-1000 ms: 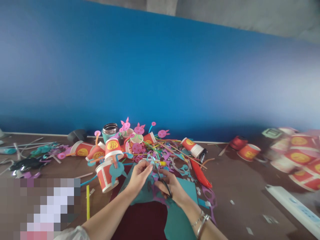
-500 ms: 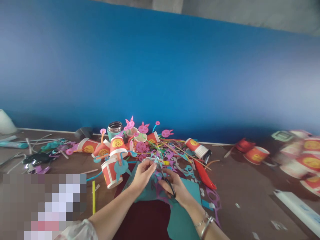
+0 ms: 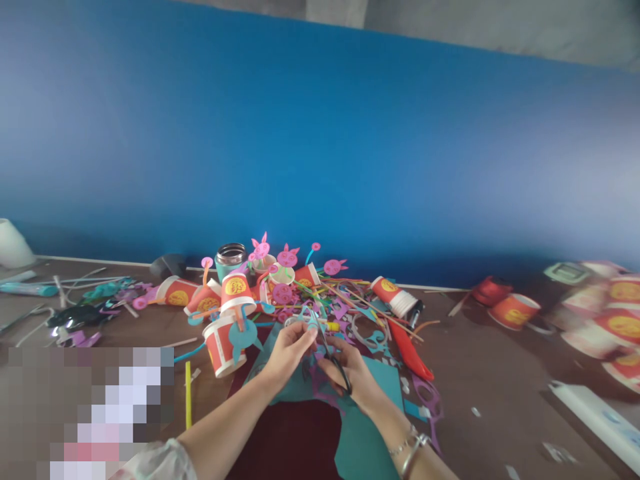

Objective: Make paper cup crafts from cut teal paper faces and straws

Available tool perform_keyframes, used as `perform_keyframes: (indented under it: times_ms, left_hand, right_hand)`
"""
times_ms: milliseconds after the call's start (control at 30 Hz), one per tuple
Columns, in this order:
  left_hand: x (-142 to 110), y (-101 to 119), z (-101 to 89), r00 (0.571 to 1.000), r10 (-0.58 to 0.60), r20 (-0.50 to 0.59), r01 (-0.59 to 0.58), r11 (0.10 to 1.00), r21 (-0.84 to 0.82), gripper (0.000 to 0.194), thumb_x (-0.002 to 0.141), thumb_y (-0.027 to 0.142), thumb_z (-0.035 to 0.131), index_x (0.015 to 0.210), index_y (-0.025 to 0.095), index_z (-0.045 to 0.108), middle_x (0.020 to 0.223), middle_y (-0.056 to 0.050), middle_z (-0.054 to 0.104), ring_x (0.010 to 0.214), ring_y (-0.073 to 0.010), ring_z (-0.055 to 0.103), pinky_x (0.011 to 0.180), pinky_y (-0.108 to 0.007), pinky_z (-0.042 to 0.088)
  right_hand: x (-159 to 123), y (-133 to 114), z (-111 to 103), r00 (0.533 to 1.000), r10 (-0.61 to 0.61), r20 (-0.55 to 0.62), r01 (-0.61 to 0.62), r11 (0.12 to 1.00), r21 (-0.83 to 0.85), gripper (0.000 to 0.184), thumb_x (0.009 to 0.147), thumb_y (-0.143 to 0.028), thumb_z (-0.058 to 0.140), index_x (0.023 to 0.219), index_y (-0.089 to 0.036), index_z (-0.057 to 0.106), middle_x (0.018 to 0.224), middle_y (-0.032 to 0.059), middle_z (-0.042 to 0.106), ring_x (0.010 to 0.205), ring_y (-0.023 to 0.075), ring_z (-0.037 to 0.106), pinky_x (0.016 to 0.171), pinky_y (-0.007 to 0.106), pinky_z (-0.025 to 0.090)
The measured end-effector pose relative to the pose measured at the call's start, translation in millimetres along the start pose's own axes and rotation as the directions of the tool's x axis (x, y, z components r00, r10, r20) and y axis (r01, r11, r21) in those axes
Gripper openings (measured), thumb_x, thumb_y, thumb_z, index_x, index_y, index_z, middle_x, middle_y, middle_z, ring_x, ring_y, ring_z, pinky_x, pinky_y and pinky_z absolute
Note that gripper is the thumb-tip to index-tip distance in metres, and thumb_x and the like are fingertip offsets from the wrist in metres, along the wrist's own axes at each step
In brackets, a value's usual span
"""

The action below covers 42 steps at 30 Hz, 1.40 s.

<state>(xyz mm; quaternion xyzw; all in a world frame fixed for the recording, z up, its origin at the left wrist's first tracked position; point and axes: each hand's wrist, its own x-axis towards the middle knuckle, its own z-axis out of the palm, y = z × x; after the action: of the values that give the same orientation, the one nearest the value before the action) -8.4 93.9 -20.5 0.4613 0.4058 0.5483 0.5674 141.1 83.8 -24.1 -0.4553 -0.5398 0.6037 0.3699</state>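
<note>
My right hand (image 3: 350,370) is closed around the dark handles of a pair of scissors (image 3: 336,360), whose blades point up and away from me. Pinched in my left hand (image 3: 293,350) is a small light-blue paper piece (image 3: 311,320), right beside the blades. Whether the blades touch the paper is hard to make out. Below both hands lie a teal paper sheet (image 3: 367,427) with a cut-out edge and a dark red sheet (image 3: 290,440). Purple and blue paper scraps are heaped just beyond my fingers.
Red paper cups (image 3: 223,343) with paper animal shapes and straws crowd the left and middle. A red tool (image 3: 410,350) and stacked cups (image 3: 395,297) lie to the right. A white power strip (image 3: 595,417) rests at far right. A blue wall (image 3: 320,147) stands behind.
Almost nothing differs. My left fingers and the blue paper piece have shifted very slightly at the scissor blades; the right hand keeps its hold.
</note>
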Motion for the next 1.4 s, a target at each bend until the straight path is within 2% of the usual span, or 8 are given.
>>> perform_keyframes:
  times_ms: [167,467,1400]
  left_hand:
    - [-0.9,0.3,0.1,1.000,-0.006,0.012,0.006,1.000,-0.016,0.038,0.070,0.050,0.066,0.060,0.016,0.052,0.051,0.005,0.049,0.046,-0.0065,0.038,0.046,-0.020,0.027]
    - [-0.8,0.1,0.3,1.000,-0.005,0.027,0.005,1.000,-0.007,0.039,0.070,0.052,0.065,0.059,0.017,0.051,0.051,0.004,0.050,0.048,-0.0073,0.039,0.048,-0.021,0.027]
    - [-3.5,4.0,2.0,0.998,-0.030,0.055,0.031,0.999,-0.034,0.037,0.070,0.050,0.066,0.060,0.017,0.053,0.050,0.004,0.051,0.046,-0.0073,0.039,0.048,-0.021,0.027]
  right_hand:
    - [-0.1,-0.4,0.0,0.999,0.005,0.035,-0.005,1.000,0.002,0.058,0.065,-0.043,0.073,0.111,-0.015,0.051,0.040,-0.0114,0.045,0.030,0.0045,0.036,0.030,0.015,0.027]
    - [-2.2,-1.8,-1.9,0.993,0.016,0.115,-0.017,1.000,0.006,0.065,0.063,-0.048,0.074,0.112,-0.014,0.050,0.050,-0.0067,0.054,0.036,0.0073,0.046,0.034,0.016,0.034]
    - [-2.3,-3.2,0.3,0.997,0.034,0.068,-0.034,0.999,0.001,0.062,0.064,-0.046,0.073,0.111,-0.015,0.049,0.048,-0.0082,0.052,0.035,0.0068,0.045,0.034,0.016,0.032]
